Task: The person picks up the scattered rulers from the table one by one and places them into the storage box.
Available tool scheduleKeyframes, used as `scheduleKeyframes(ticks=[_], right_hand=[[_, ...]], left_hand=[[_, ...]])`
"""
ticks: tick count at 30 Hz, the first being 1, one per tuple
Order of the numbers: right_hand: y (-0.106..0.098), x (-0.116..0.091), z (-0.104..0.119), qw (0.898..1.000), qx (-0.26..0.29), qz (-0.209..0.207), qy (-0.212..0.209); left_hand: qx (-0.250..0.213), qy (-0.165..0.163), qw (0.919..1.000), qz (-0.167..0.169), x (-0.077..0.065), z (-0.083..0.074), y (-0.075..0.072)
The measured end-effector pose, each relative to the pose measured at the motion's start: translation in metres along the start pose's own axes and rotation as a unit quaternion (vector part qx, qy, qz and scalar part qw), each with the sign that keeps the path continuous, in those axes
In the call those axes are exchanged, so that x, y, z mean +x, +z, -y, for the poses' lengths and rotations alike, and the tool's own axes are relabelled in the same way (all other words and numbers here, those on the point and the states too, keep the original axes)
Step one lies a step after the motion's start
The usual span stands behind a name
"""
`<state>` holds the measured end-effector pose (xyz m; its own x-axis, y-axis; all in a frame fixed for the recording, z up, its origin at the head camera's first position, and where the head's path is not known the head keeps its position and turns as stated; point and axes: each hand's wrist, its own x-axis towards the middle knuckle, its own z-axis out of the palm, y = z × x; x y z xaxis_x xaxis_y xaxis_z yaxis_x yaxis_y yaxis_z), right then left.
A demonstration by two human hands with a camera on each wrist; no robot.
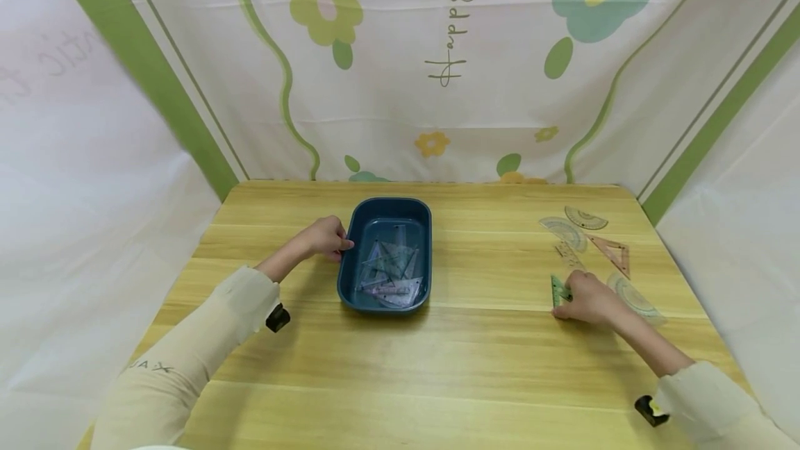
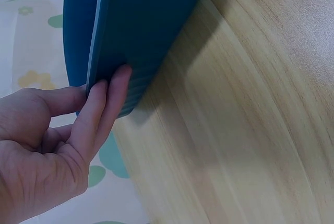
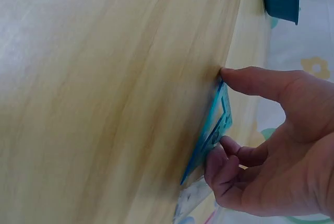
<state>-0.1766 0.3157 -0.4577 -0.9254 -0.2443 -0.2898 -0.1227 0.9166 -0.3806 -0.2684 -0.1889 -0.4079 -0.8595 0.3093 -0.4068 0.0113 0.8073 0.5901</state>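
Observation:
A dark blue plastic bin [image 1: 385, 203] stands left of the table's middle, with several clear set squares and rulers [image 1: 390, 266] lying in it. My left hand [image 1: 326, 237] pinches the bin's left rim, the thumb on one side of the wall and fingers against the outside [image 2: 104, 98]. Over at the right, my right hand [image 1: 590, 299] holds a green set square [image 1: 559, 290] between thumb and fingertips. In the right wrist view the green set square [image 3: 211, 132] is at or just above the tabletop; whether it touches cannot be told.
Around the right hand lie a yellowish protractor [image 1: 586, 218], clear protractors [image 1: 564, 231] [image 1: 634, 299], a small clear ruler [image 1: 569, 254] and an orange set square [image 1: 615, 255]. The wooden table [image 1: 475, 367] meets a flowered curtain [image 1: 375, 89] at the back.

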Motion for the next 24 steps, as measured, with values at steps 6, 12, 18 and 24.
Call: scheduleKeyframes(ticks=[6,12,18,24], right_hand=[[-0.001,-0.008,0.015,0.997,-0.082,-0.009,-0.001],[0.001,-0.012,0.022,0.991,-0.119,-0.061,-0.02],[0.006,-0.013,0.019,0.973,-0.161,-0.159,-0.051],[0.002,-0.011,0.012,0.97,-0.149,-0.181,-0.069]], left_hand=[[0.008,0.009,0.9999,0.001,0.0,0.0,-0.001],[0.014,0.013,0.9998,0.002,-0.002,-0.002,-0.002],[0.027,0.013,0.9995,-0.003,-0.002,-0.002,-0.002],[0.029,0.021,0.9994,0.0,-0.002,0.0,-0.001]])
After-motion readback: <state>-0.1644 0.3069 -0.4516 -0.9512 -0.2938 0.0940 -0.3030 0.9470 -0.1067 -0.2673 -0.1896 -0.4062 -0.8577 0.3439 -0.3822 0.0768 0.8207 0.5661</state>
